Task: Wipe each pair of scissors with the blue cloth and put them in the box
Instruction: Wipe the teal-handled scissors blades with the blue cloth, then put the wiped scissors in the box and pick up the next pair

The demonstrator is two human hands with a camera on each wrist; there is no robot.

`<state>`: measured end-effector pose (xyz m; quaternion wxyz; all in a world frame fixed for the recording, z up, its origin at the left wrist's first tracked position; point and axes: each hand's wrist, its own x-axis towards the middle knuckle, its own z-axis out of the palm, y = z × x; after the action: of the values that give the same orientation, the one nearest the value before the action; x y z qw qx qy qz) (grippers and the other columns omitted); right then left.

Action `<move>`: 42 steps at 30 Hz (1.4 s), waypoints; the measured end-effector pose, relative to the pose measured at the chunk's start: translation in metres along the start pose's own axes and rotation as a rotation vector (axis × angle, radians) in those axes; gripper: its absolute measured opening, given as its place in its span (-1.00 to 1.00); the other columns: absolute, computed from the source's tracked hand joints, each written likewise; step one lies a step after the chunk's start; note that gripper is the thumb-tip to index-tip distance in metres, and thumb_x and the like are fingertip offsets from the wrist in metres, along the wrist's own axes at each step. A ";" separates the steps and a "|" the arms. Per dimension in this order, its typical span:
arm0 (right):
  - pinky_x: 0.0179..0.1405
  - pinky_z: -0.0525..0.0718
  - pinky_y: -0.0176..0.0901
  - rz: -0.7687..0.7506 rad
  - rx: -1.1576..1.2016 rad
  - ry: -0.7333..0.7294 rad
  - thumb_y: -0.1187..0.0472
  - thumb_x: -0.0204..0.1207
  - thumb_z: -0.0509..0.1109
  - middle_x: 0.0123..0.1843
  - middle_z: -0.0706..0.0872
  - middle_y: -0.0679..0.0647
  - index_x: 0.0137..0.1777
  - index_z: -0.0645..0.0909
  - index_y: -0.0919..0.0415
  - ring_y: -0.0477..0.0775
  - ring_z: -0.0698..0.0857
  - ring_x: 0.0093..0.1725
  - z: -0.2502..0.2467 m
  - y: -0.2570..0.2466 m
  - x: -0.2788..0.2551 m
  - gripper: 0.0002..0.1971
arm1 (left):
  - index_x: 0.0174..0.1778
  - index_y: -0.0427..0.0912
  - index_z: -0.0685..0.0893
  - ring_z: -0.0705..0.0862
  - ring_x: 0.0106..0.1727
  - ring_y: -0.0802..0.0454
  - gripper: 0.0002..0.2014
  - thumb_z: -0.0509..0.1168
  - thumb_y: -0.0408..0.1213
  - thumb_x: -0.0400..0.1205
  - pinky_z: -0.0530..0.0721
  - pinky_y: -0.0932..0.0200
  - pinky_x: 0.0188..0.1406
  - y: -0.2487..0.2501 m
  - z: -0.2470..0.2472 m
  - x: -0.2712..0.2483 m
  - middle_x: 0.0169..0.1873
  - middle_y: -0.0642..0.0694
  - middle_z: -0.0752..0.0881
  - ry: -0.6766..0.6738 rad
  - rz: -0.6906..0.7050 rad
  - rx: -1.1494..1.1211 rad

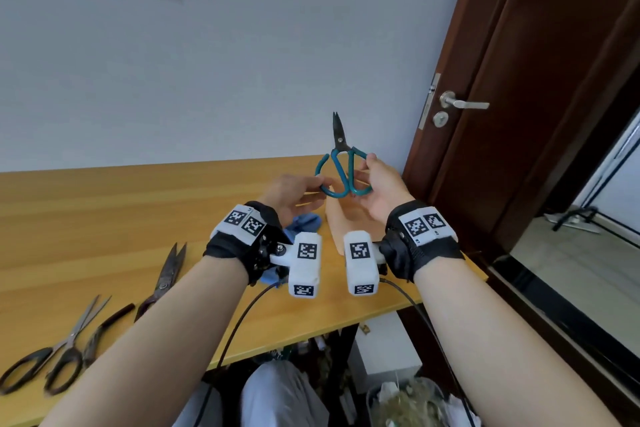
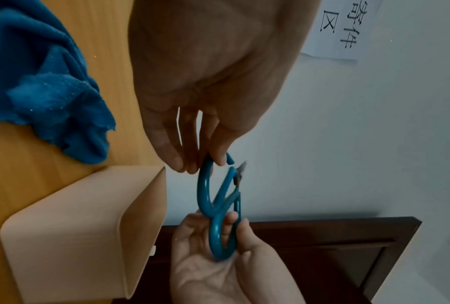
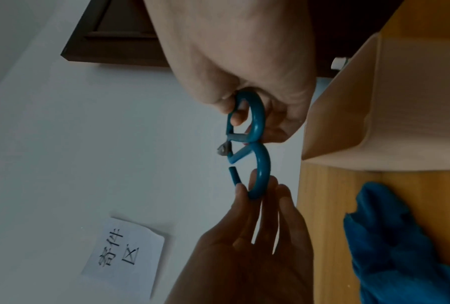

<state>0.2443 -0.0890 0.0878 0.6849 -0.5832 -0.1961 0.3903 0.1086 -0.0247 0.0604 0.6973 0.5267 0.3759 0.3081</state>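
Observation:
Both hands hold teal-handled scissors (image 1: 341, 163) upright above the beige box (image 1: 337, 218), blades pointing up and closed. My left hand (image 1: 311, 184) pinches the left handle loop (image 2: 204, 185). My right hand (image 1: 367, 177) grips the right handle loop (image 3: 257, 119) with thumb and fingers round it. The blue cloth (image 1: 304, 224) lies crumpled on the wooden table (image 1: 104, 211) just left of the box, under my left wrist; it also shows in the left wrist view as a blue cloth (image 2: 44, 86). The box (image 2: 83, 236) stands open.
Three more pairs of dark scissors lie at the table's left front: a large rusty pair (image 1: 162, 281), a slim steel pair (image 1: 74, 340) and a black-handled pair (image 1: 100, 329). A brown door (image 1: 519, 97) stands to the right. Clutter sits under the table.

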 end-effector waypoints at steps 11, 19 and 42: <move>-0.70 0.44 -0.36 0.198 -0.061 0.065 0.15 0.71 0.28 -0.31 0.52 -0.01 -0.20 0.52 0.14 -0.05 0.50 -0.37 -0.038 0.033 0.017 -0.78 | -0.13 -0.23 0.74 0.68 -0.27 0.13 -0.80 0.38 -0.17 0.70 0.67 0.26 -0.19 -0.024 0.013 0.016 -0.22 -0.06 0.79 0.015 -0.223 0.167; -0.76 0.39 -0.40 0.240 -0.071 0.105 0.19 0.65 0.30 -0.40 0.52 0.08 -0.09 0.53 0.24 -0.08 0.46 -0.55 -0.038 0.043 0.023 -0.87 | -0.20 -0.18 0.80 0.67 -0.25 0.13 -0.67 0.30 -0.06 0.74 0.65 0.26 -0.31 -0.036 0.017 0.020 -0.29 0.00 0.75 0.005 -0.288 0.206; -0.77 0.33 -0.40 0.254 0.065 0.128 0.14 0.70 0.20 -0.46 0.54 0.06 -0.03 0.51 0.25 -0.08 0.46 -0.69 -0.059 0.049 0.026 -0.82 | -0.17 -0.21 0.70 0.64 -0.41 0.08 -0.67 0.31 -0.03 0.74 0.76 0.24 -0.44 -0.038 0.046 0.023 -0.42 -0.03 0.65 -0.022 -0.218 0.149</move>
<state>0.2875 -0.1065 0.0218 0.6598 -0.6043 -0.0639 0.4420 0.1608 -0.0384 0.0265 0.6896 0.5364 0.4452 0.1962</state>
